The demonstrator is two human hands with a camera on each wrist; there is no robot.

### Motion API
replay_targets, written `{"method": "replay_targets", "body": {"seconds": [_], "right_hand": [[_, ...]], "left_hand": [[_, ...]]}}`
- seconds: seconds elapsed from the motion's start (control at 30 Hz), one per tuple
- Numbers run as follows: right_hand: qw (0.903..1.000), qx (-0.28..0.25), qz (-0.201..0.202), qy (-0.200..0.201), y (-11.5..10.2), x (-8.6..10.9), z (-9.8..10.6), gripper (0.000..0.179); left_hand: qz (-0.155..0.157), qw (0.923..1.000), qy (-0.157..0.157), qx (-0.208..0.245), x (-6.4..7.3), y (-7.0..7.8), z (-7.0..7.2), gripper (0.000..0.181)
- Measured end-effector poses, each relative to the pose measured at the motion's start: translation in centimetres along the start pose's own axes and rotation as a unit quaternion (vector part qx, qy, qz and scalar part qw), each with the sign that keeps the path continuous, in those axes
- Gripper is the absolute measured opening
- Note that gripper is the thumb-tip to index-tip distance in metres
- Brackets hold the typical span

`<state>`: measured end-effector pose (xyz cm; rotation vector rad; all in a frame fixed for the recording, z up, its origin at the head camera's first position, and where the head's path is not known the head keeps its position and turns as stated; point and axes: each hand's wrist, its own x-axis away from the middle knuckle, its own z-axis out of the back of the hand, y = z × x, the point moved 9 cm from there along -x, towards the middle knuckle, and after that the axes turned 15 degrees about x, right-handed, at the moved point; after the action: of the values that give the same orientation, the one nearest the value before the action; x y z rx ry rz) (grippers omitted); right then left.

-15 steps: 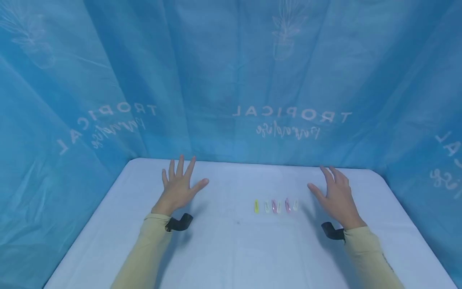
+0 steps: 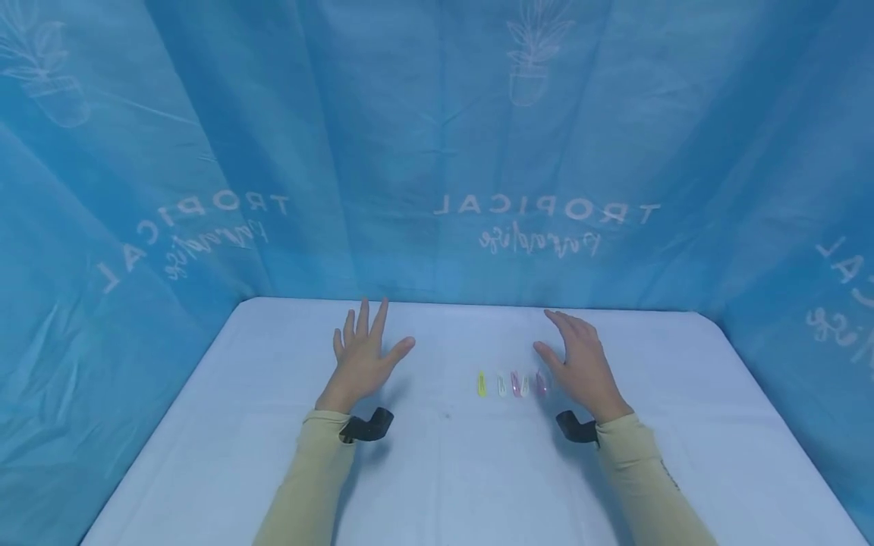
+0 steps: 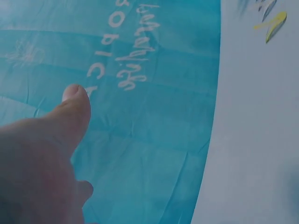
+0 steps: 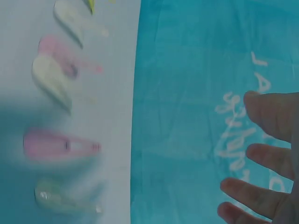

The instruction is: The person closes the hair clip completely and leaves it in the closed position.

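Hovering at the left of the desk (image 2: 266,455): one left hand (image 2: 360,364), fingers spread, thumb out, holding nothing, well apart from the clips. Hazard: slight; a long reach across could sweep the row out of line.

Mid-desk, right of centre, one row of snap hair clips, six in number:
- Yellow clip (image 2: 482,384), at the row's left end. Hazard: thin and flat, so fingertips may slide over it.
- First whitish clip (image 2: 501,385), near the yellow. Hazard: pale on white cloth, easily misjudged.
- First pink clip (image 2: 516,384) and second whitish clip (image 2: 525,385), close together; whether touching, cannot tell. Hazard: a pinch at one may drag its neighbour.
- Second pink clip (image 2: 541,383), just beside the right hand in the head view, in its shadow. Hazard: a low wrist could nudge it.
- Third whitish clip (image 4: 65,198), right end, hidden in the head view behind the hand, blurred in the wrist view. Hazard: knocked unseen.

Right: one right hand (image 2: 582,368), fingers extended and slightly bent, gripping nothing. Black wrist device (image 2: 576,427) below it. Hazard: its bulk may brush clips if the forearm drops.
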<state>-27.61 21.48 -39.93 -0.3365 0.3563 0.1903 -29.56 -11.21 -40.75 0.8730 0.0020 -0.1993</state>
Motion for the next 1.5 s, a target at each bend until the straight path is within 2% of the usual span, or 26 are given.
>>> {"method": "replay_targets", "body": {"seconds": [0.3,0.57,0.77,1.03,1.23,1.37,1.5], "right_hand": [[0.9990,-0.021,-0.010,-0.038,-2.3,-0.4,-2.4,0.044],[0.9976,-0.023,-0.007,-0.066,-4.0,-0.6,-4.1,0.034],[0.9974,-0.017,0.018,-0.068,-5.1,-0.4,-5.2,0.029],[0.9958,-0.020,0.066,-0.060,-6.4,-0.1,-6.3,0.017],[0.9951,-0.002,0.073,-0.067,-6.4,0.0,-7.1,0.012],[0.9947,0.009,0.073,-0.071,-6.5,0.0,-7.6,0.010],[0.9947,0.019,0.073,-0.070,-6.4,0.0,-7.8,0.013]], "left_hand": [[-0.016,0.9994,0.004,0.029,0.0,1.5,-3.1,0.085],[-0.014,0.9985,0.006,0.052,0.1,1.1,-5.0,0.079],[-0.012,0.9986,0.014,0.049,0.3,1.4,-6.2,0.073],[-0.033,0.9989,0.007,0.032,0.5,2.0,-8.3,0.065],[-0.050,0.9983,0.008,0.028,0.7,2.5,-9.6,0.053],[-0.046,0.9984,0.015,0.030,0.7,2.5,-10.3,0.047],[-0.040,0.9990,0.016,0.012,0.7,2.4,-11.0,0.043]]}}
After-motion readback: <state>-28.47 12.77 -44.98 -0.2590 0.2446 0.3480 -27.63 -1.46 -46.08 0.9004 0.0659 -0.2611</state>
